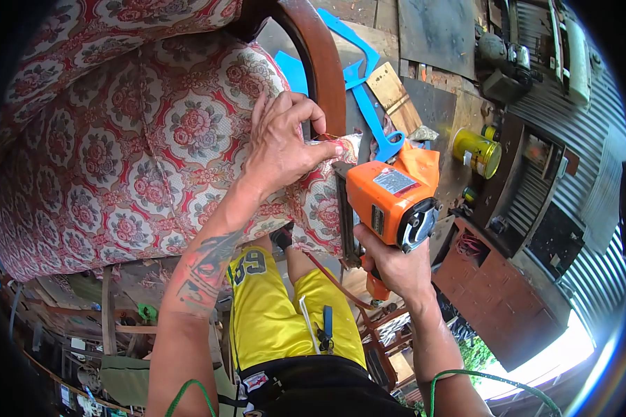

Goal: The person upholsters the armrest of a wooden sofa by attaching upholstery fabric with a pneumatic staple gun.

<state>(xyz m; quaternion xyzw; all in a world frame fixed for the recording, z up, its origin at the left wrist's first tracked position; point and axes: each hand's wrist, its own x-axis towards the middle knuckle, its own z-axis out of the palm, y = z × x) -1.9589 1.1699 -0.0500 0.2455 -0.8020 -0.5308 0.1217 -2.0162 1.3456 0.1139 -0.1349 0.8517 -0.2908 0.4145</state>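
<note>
A sofa covered in floral fabric (195, 125) fills the left side, with a curved dark wooden armrest (320, 59) at its top edge. At the front of that armrest, my left hand (278, 142) pinches the fabric's edge between thumb and fingers, close to the wood. My right hand (400, 271) is wrapped round the handle of an orange staple gun (389, 194). The gun's long dark nose stands right beside the fabric-covered front of the arm, just below my left thumb. Most of the handle is hidden by the gun's body and my fingers.
Beyond the armrest lie a blue plastic piece (370, 115) and a wooden board (393, 94). A yellow can (477, 153) stands to the right, near a reddish-brown panel (497, 299). A thin red-brown hose (334, 281) hangs below the sofa's edge.
</note>
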